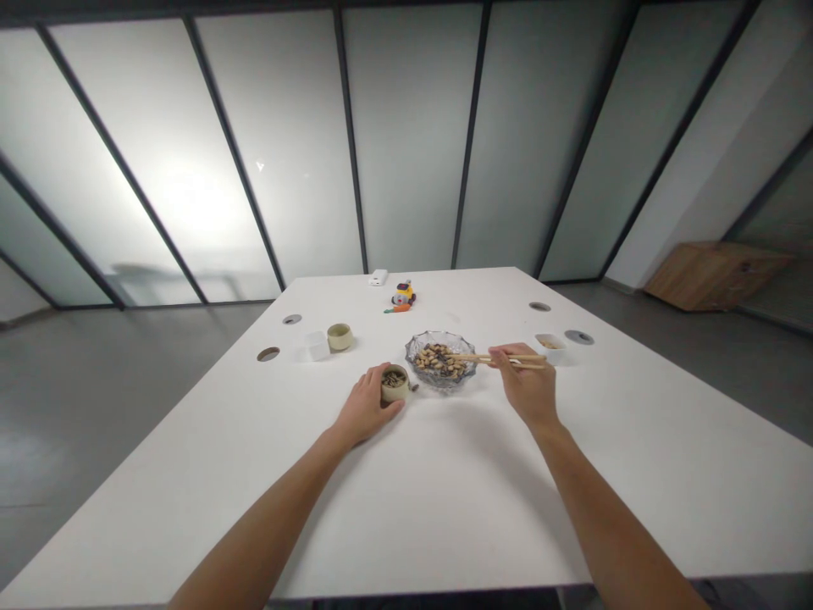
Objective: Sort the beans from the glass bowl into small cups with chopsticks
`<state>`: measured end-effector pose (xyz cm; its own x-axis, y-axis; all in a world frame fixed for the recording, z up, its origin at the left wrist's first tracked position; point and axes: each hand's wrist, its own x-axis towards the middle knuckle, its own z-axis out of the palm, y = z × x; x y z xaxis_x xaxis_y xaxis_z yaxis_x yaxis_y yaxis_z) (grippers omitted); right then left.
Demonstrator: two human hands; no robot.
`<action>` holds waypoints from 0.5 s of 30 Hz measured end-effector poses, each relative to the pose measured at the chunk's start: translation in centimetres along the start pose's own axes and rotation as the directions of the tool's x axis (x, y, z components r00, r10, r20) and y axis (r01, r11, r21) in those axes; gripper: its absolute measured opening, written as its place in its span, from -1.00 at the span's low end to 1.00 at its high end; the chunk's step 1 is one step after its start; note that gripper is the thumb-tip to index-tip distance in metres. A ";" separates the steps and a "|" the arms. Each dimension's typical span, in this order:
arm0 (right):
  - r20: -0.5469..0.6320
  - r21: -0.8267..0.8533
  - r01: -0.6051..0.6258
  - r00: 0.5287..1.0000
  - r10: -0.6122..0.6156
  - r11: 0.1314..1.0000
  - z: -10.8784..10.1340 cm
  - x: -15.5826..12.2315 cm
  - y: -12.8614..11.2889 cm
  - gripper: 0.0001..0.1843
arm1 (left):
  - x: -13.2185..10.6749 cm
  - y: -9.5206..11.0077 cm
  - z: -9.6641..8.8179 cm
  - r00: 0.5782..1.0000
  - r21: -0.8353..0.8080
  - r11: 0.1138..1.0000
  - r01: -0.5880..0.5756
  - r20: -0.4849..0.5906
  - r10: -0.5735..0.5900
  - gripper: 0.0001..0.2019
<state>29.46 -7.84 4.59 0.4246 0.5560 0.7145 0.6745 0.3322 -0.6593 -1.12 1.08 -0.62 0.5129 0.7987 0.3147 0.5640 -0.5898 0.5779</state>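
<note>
My left hand [363, 410] wraps round a small pale-green cup [397, 394] standing on the table, with dark striped seeds [392, 380] inside that look like sunflower seeds. One loose seed [415, 387] lies just right of the cup. In my right hand [529, 393] is a pair of wooden chopsticks [489, 359], their tips reaching into a clear glass bowl [445, 385]. That bowl holds a mix of tan peanuts and dark seeds [438, 360]. Whether the tips pinch a piece is too small to tell.
Left of the bowl stand a second pale-green cup [340, 338] and a clear plastic box [316, 346]. A small clear container [550, 347] with pale pieces sits beyond my right hand. Farther back are a yellow toy vehicle [404, 294], a toy carrot [398, 309] and a white device [378, 277].
</note>
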 end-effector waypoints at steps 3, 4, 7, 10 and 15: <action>0.044 -0.022 0.075 0.996 -0.074 0.997 0.1 -0.1 0.2 -0.36 | 0.0 0.0 0.0 1.000 0.006 1.000 0.006 0.002 -0.006 -0.28; 0.063 -0.012 0.092 0.994 -0.092 0.996 0.3 -0.2 0.2 -0.37 | 0.0 0.0 0.0 1.000 0.006 1.000 0.006 0.003 -0.006 -0.28; 0.114 0.032 0.117 0.986 -0.120 0.993 0.7 -0.6 0.1 -0.42 | 0.0 0.1 0.0 1.000 0.003 1.000 0.004 0.007 -0.004 -0.29; 0.151 0.063 0.124 0.980 -0.132 0.990 0.9 -0.9 0.2 -0.47 | 0.0 0.2 -0.1 1.000 0.004 1.000 0.009 0.012 -0.009 -0.29; 0.136 0.059 0.132 0.981 -0.139 0.990 0.9 -0.9 0.6 -0.50 | 0.1 0.4 -0.2 1.000 0.005 1.000 0.012 0.011 -0.012 -0.29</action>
<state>28.95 -7.46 3.40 0.2410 0.6030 0.7605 0.6878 0.4467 -0.5721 -1.01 0.95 -0.21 0.5134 0.8043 0.2992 0.5736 -0.5810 0.5775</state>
